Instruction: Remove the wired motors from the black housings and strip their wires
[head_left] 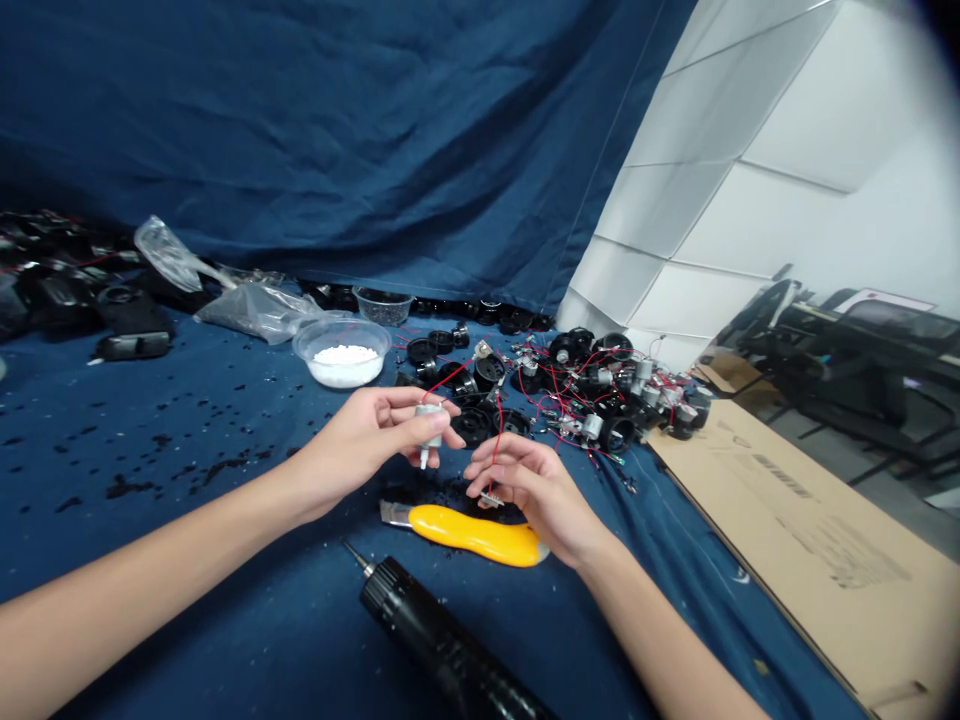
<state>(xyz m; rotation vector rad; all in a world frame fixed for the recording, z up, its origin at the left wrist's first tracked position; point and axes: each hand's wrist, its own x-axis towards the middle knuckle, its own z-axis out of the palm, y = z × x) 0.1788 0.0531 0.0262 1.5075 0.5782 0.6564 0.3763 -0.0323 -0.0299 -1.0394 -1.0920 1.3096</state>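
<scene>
Between the thumb and fingers of my left hand (375,425) is a small silvery electric motor (430,425), its white shaft end pointing down. A red wire (450,378) runs from the motor's top. My right hand (536,485) is closed on a small circuit board (491,498) with a red wire rising from it. Under my hands a yellow-handled utility knife (472,532) lies on the blue cloth (247,600), its blade end to the left. Nearer to me rests a black electric screwdriver (435,620), bit pointing up and left.
Beyond my hands, several motors, black round housings and red wires (592,385) lie heaped. A clear bowl (300,345) holds white pellets, with a smaller clear tub (382,305) behind. A plastic bag (259,310) and black parts (131,320) sit left. Cardboard (810,540) covers the right.
</scene>
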